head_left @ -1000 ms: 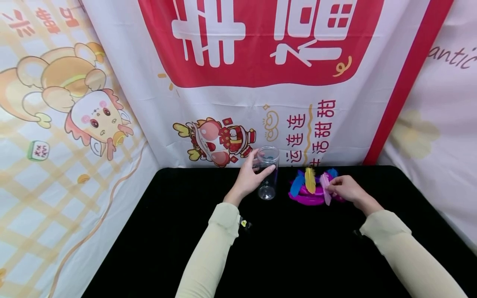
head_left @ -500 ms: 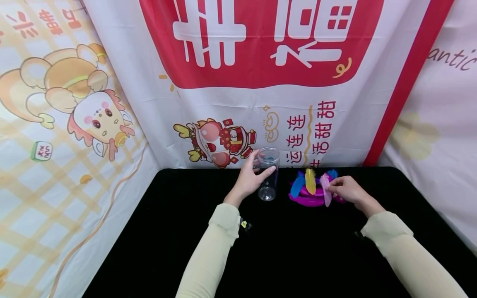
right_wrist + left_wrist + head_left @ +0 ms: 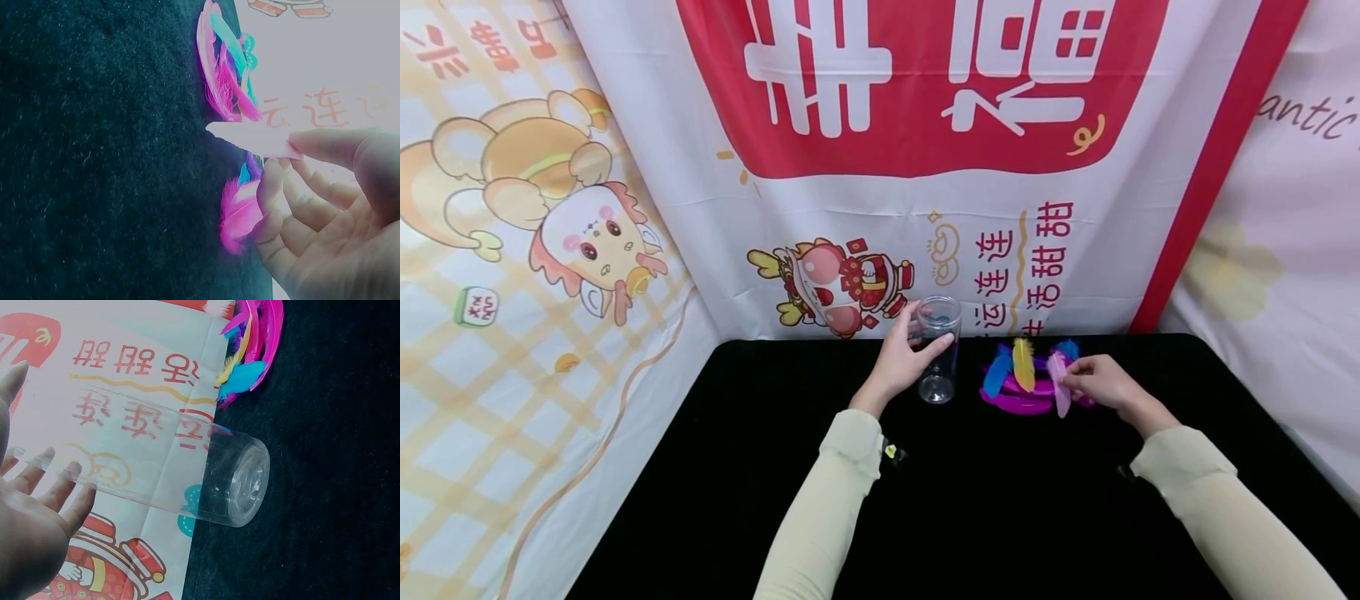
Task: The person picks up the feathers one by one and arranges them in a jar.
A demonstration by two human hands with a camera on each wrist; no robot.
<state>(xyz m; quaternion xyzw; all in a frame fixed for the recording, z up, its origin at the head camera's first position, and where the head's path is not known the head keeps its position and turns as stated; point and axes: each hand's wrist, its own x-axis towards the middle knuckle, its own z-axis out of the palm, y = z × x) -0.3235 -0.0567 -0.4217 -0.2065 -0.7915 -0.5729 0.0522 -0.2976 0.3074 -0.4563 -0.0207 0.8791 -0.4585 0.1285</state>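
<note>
My left hand (image 3: 901, 358) grips a tall clear cup (image 3: 937, 388), thumb on the near side and fingers behind it. The cup stands near the table's back edge, with nothing visible inside. In the left wrist view its round base (image 3: 250, 484) shows against the black cloth. My right hand (image 3: 1103, 385) pinches a pale pink feather (image 3: 1059, 392) between thumb and fingers. That feather overlaps the right part of a feather pile in the head view. The pile has magenta feathers (image 3: 1019, 404), a yellow feather (image 3: 1024, 367) and a blue feather (image 3: 997, 373), with more partly hidden behind my right hand.
Black cloth covers the table (image 3: 970, 508). A white and red printed banner (image 3: 910, 208) hangs right behind the table's back edge. Printed cloth (image 3: 497, 350) hangs along the left side, and another pale cloth (image 3: 1285, 317) on the right.
My right hand and the pale pink feather have shifted very slightly to the right. The left hand and the cup stay in place.
</note>
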